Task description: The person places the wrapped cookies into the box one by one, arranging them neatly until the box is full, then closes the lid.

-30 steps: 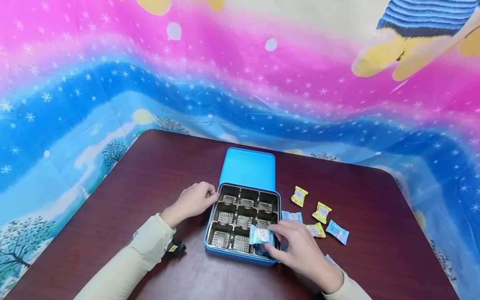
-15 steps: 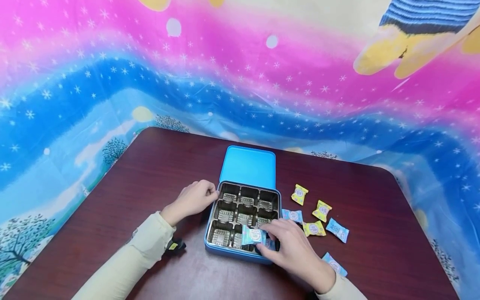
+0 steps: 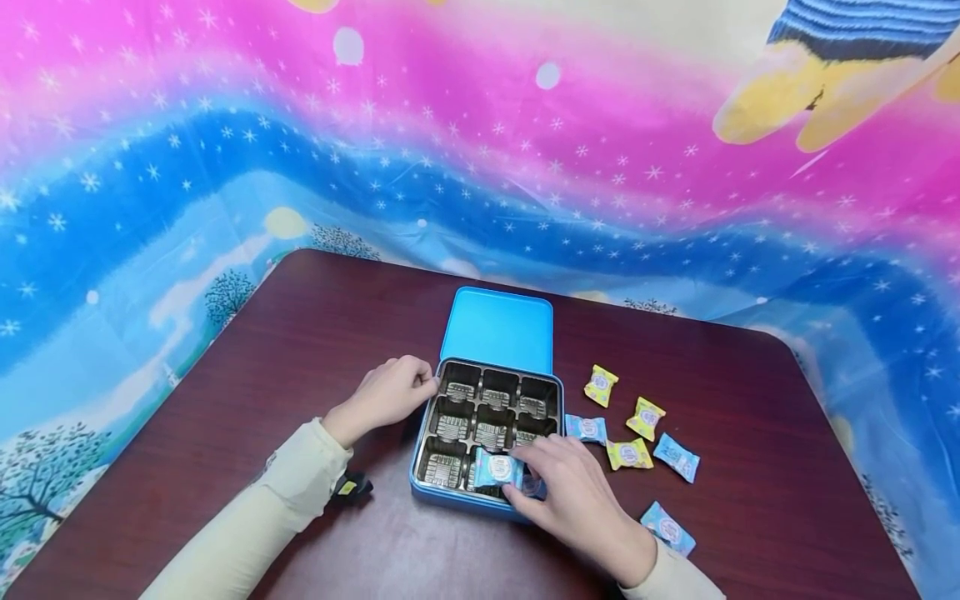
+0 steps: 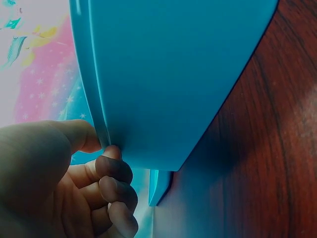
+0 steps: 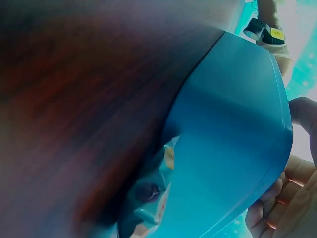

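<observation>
A blue tin [image 3: 480,504] holds a dark tray with three rows of three compartments, its lid [image 3: 498,329] folded back behind it. With thumb and forefinger my left hand [image 3: 393,396] pinches the tin's left rim near the far corner; the left wrist view shows this grip on the rim [image 4: 101,119]. Above the near middle compartment, a blue wrapped candy [image 3: 495,471] sits between the thumb and fingers of my right hand [image 3: 573,496]. Another blue candy [image 3: 532,484] lies in the near right compartment, partly hidden by that hand. The other compartments I can see hold nothing.
Right of the tin lie yellow candies [image 3: 628,455] and blue candies [image 3: 677,458] on the dark wooden table [image 3: 337,333]. One blue candy [image 5: 148,196] is close to the tin's side. A printed cloth [image 3: 450,167] hangs behind the table.
My right hand has moved left with the blue candy, from the near right compartment to over the near middle one. The left hand keeps its place on the rim.
</observation>
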`<state>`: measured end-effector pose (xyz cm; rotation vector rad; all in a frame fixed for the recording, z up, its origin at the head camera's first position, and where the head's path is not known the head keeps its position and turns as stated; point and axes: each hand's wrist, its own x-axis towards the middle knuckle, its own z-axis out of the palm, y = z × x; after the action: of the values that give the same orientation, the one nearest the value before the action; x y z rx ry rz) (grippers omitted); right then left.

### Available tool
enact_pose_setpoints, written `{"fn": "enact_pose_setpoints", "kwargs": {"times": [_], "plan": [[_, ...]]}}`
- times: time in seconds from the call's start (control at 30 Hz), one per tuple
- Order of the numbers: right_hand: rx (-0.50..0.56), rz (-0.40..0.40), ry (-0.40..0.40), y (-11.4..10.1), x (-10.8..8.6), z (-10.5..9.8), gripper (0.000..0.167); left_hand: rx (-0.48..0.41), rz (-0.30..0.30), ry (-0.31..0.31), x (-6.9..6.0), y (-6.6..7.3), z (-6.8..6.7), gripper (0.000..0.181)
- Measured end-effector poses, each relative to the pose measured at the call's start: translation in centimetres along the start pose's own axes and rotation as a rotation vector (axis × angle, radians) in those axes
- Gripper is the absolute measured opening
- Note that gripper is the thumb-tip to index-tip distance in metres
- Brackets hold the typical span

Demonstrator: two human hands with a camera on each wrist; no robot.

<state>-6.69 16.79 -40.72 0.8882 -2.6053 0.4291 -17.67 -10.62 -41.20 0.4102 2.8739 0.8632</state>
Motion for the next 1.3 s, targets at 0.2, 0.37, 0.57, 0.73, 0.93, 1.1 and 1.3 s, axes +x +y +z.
{"fn": "enact_pose_setpoints", "kwargs": {"times": [0.2, 0.37, 0.57, 0.73, 0.93, 1.1, 1.3], "plan": [[-0.01, -0.018, 0.009, -0.2, 0.04, 0.3, 0.028, 0.008, 0.003, 0.003, 0.04, -0.04, 0.06, 0.039], [-0.02, -0.019, 0.01, -0.38, 0.08, 0.5, 0.032, 0.014, 0.002, 0.006, 0.14, 0.01, 0.04, 0.039], [-0.028, -0.011, 0.004, -0.49, 0.14, 0.53, 0.032, 0.022, -0.001, 0.004, 0.19, -0.03, 0.15, 0.037], [-0.025, -0.001, -0.022, -0.51, 0.26, 0.5, 0.032, 0.021, -0.006, 0.004, 0.12, -0.06, 0.17, 0.037], [-0.014, 0.013, -0.048, -0.59, 0.51, 0.52, 0.027, 0.02, -0.01, 0.011, -0.02, 0.04, 0.04, 0.039], [-0.012, 0.044, -0.084, -0.68, 0.65, 0.47, 0.027, 0.02, -0.025, 0.025, -0.08, 0.14, 0.06, 0.042], [0.001, 0.053, -0.114, -0.54, 0.81, 0.35, 0.027, 0.012, -0.039, 0.062, -0.1, 0.2, 0.18, 0.044]]}}
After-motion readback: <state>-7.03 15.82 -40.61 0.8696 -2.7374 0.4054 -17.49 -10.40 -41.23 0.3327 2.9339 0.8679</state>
